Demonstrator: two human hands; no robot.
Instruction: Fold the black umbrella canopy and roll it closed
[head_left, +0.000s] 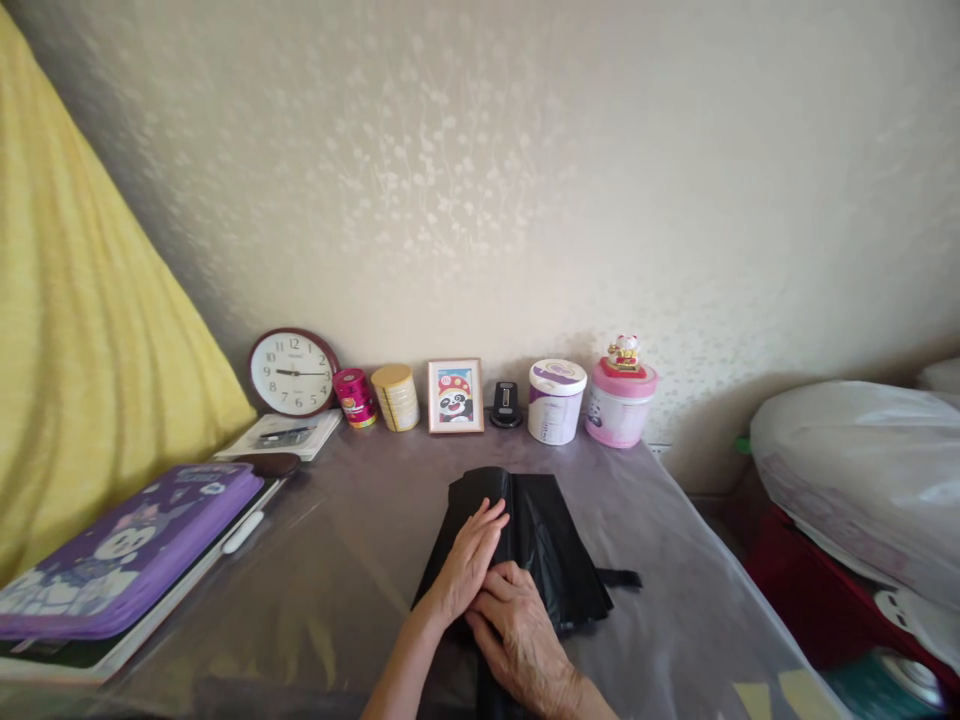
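A black plastic bag point(551, 550) lies spread on the table in front of me, with a fold running along its length and a narrow strip sticking out at its right side. My left hand point(471, 560) rests flat on the bag's left half, fingers stretched out and together, pointing away from me. Just below and to the right, my right hand point(517, 630) has its fingers curled against the bag near its fold. The hands touch each other. The fingertips of my right hand are partly hidden, and the near part of the bag runs under both wrists.
Along the wall stand a clock point(295, 372), a pink tin point(355, 398), a yellow-lidded jar point(395, 398), a framed panda picture point(455, 396), a black stand point(506, 405) and two tubs point(556, 405). A purple case point(135, 555) lies left. White bags point(862, 480) sit beyond the table's right edge.
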